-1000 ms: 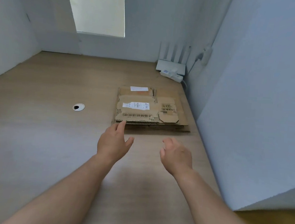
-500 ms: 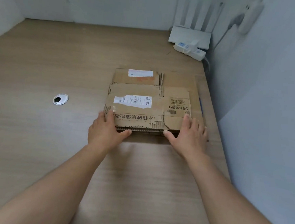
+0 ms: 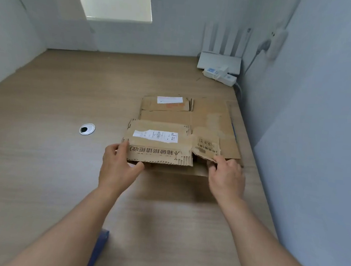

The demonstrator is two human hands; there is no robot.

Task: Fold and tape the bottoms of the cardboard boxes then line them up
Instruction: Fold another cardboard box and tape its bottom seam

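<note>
As a flattened cardboard box lies atop a stack of flattened boxes on a wooden desk, nearer the camera than the white router, a person's left hand pinches the corner farthest from the router, fingers on top and thumb underneath. The right hand curls its fingers round the torn flap on the router's side, the box's near edge raised off the stack. A power strip lies just in front of the router; a cable grommet sits well to its left.
</note>
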